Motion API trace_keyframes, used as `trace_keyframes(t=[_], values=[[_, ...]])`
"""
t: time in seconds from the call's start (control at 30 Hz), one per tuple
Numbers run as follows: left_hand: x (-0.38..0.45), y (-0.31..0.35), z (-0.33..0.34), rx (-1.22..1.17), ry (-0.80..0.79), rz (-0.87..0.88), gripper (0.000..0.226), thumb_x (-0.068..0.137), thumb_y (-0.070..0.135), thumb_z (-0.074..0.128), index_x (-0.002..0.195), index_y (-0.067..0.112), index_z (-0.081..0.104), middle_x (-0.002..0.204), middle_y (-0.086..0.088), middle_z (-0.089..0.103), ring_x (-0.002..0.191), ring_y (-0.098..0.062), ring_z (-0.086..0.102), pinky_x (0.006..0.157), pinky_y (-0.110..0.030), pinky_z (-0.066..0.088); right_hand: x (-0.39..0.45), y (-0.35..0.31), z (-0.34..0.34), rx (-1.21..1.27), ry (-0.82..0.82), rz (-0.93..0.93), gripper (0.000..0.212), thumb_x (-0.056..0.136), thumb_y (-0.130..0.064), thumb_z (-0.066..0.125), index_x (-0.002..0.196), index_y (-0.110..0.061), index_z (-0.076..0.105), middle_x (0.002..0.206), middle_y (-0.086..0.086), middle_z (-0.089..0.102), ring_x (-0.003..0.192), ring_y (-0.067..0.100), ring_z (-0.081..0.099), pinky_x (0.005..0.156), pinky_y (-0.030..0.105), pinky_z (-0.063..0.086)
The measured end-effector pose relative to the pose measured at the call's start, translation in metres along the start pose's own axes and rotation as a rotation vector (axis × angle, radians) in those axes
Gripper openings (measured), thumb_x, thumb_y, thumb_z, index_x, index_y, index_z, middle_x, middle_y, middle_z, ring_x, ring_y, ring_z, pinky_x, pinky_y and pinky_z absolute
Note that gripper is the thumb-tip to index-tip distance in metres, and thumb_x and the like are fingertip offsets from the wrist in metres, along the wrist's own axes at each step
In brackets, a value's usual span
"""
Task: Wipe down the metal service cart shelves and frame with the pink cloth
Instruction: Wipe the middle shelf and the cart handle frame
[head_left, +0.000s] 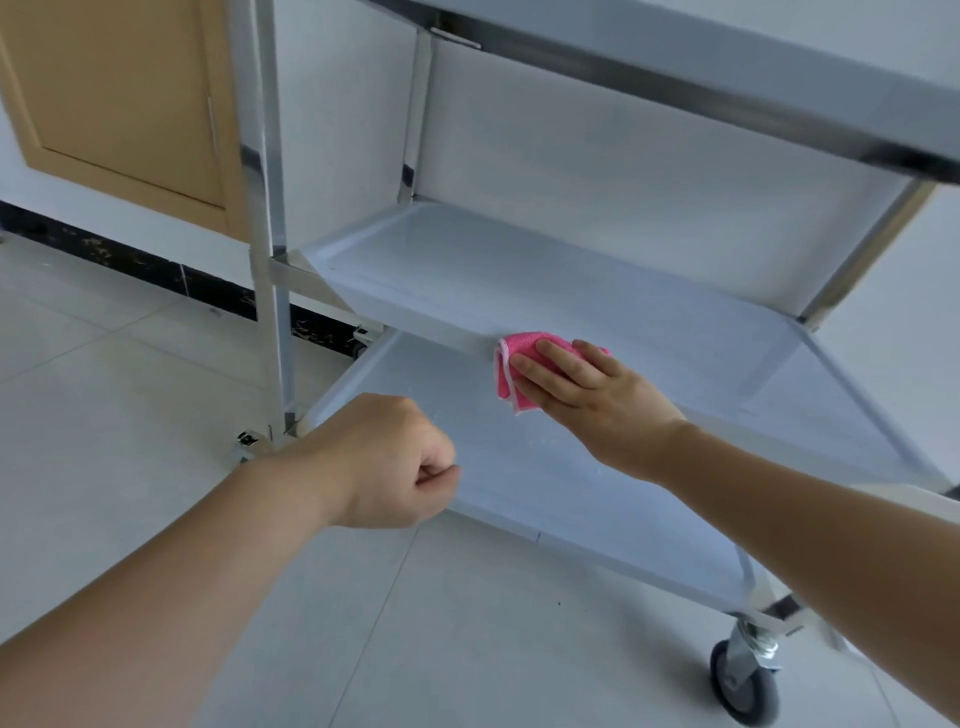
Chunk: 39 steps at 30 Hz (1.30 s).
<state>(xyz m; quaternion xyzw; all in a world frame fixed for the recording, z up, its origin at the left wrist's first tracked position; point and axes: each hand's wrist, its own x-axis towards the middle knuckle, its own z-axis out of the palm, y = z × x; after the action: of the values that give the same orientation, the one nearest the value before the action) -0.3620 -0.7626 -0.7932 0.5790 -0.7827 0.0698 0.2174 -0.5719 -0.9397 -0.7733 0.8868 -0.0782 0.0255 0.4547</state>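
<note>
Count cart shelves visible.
3: top shelf at upper right, middle shelf where the right hand presses the pink cloth, bottom shelf beneath.

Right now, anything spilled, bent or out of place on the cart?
Nothing stands out. The right hand presses the folded pink cloth flat against the front edge of the middle shelf. The left hand hovers in a fist, holding nothing. The bottom shelf shows faint specks, too small to identify. The caster looks intact.
</note>
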Motion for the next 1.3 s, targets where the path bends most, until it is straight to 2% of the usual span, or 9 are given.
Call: trace_keyframes(t=[0.17, 0.3, 0.47, 0.67, 0.9, 0.97, 1.07, 1.13, 1.3], values=[[0.018, 0.016, 0.008, -0.029, -0.020, 0.054, 0.039, 0.078, 0.032, 0.047, 0.051, 0.011, 0.026, 0.045, -0.008, 0.033, 0.047, -0.021, 0.026, 0.044, -0.023, 0.021, -0.035, 0.009, 0.008, 0.031, 0.027, 0.033, 0.053, 0.089, -0.013, 0.029, 0.140, -0.016, 0.040, 0.148, 0.002, 0.037, 0.133, 0.027, 0.039, 0.106, 0.045, 0.036], [0.037, 0.027, 0.015, -0.058, -0.037, 0.079, 0.042, 0.078, 0.037, 0.046, 0.050, 0.015, 0.026, 0.046, -0.007, 0.036, 0.047, -0.023, 0.034, 0.047, -0.024, 0.024, -0.065, 0.013, 0.015, 0.045, 0.047, 0.064, 0.055, 0.085, -0.011, 0.043, 0.139, -0.017, 0.041, 0.148, 0.001, 0.037, 0.133, 0.028, 0.039, 0.107, 0.044, 0.035], [0.055, 0.045, 0.026, -0.066, -0.037, 0.125, 0.041, 0.078, 0.039, 0.046, 0.051, 0.013, 0.028, 0.047, -0.007, 0.038, 0.048, -0.022, 0.034, 0.046, -0.024, 0.025, -0.105, 0.020, 0.026, 0.042, 0.052, 0.087, 0.052, 0.091, -0.009, 0.031, 0.142, -0.017, 0.037, 0.150, 0.001, 0.032, 0.136, 0.027, 0.035, 0.109, 0.044, 0.032], [0.075, 0.067, 0.038, -0.081, -0.036, 0.189, 0.041, 0.079, 0.039, 0.045, 0.052, 0.013, 0.028, 0.048, -0.007, 0.039, 0.049, -0.023, 0.035, 0.045, -0.021, 0.024, -0.146, 0.028, 0.035, 0.032, 0.055, 0.108, 0.054, 0.090, -0.010, 0.041, 0.143, -0.018, 0.035, 0.152, 0.000, 0.026, 0.138, 0.027, 0.031, 0.110, 0.045, 0.032], [0.102, 0.095, 0.051, -0.113, -0.017, 0.249, 0.041, 0.077, 0.037, 0.048, 0.052, 0.013, 0.026, 0.047, -0.007, 0.035, 0.050, -0.022, 0.029, 0.044, -0.021, 0.022, -0.197, 0.040, 0.042, 0.009, -0.025, 0.127, 0.051, 0.096, -0.009, 0.020, 0.145, -0.019, 0.028, 0.153, 0.000, 0.022, 0.141, 0.026, 0.022, 0.113, 0.045, 0.024], [0.110, 0.103, 0.053, -0.120, -0.014, 0.263, 0.041, 0.078, 0.037, 0.048, 0.052, 0.013, 0.026, 0.047, -0.007, 0.035, 0.049, -0.021, 0.028, 0.044, -0.022, 0.023, -0.215, 0.044, 0.045, -0.005, -0.034, 0.128, 0.053, 0.094, -0.008, 0.028, 0.146, -0.020, 0.026, 0.153, 0.000, 0.021, 0.141, 0.026, 0.019, 0.113, 0.046, 0.021], [0.122, 0.112, 0.055, -0.140, -0.011, 0.273, 0.041, 0.078, 0.036, 0.048, 0.052, 0.013, 0.026, 0.046, -0.006, 0.032, 0.049, -0.020, 0.026, 0.044, -0.023, 0.023, -0.238, 0.049, 0.048, -0.021, -0.049, 0.144, 0.067, 0.085, -0.010, 0.059, 0.144, -0.020, 0.030, 0.152, 0.000, 0.023, 0.141, 0.026, 0.021, 0.113, 0.046, 0.024], [0.127, 0.117, 0.057, -0.144, -0.010, 0.282, 0.041, 0.078, 0.037, 0.047, 0.052, 0.013, 0.026, 0.046, -0.005, 0.031, 0.049, -0.021, 0.026, 0.044, -0.023, 0.022, -0.252, 0.052, 0.046, -0.022, -0.065, 0.158, 0.071, 0.082, -0.010, 0.064, 0.144, -0.020, 0.032, 0.151, 0.000, 0.025, 0.140, 0.027, 0.023, 0.112, 0.046, 0.027], [0.135, 0.128, 0.064, -0.126, -0.028, 0.315, 0.041, 0.078, 0.037, 0.046, 0.052, 0.012, 0.026, 0.046, -0.006, 0.031, 0.050, -0.021, 0.025, 0.044, -0.023, 0.020, -0.289, 0.060, 0.045, -0.024, -0.130, 0.177, 0.066, 0.085, -0.004, 0.041, 0.146, -0.019, 0.022, 0.154, 0.001, 0.021, 0.141, 0.027, 0.018, 0.112, 0.051, 0.018]])
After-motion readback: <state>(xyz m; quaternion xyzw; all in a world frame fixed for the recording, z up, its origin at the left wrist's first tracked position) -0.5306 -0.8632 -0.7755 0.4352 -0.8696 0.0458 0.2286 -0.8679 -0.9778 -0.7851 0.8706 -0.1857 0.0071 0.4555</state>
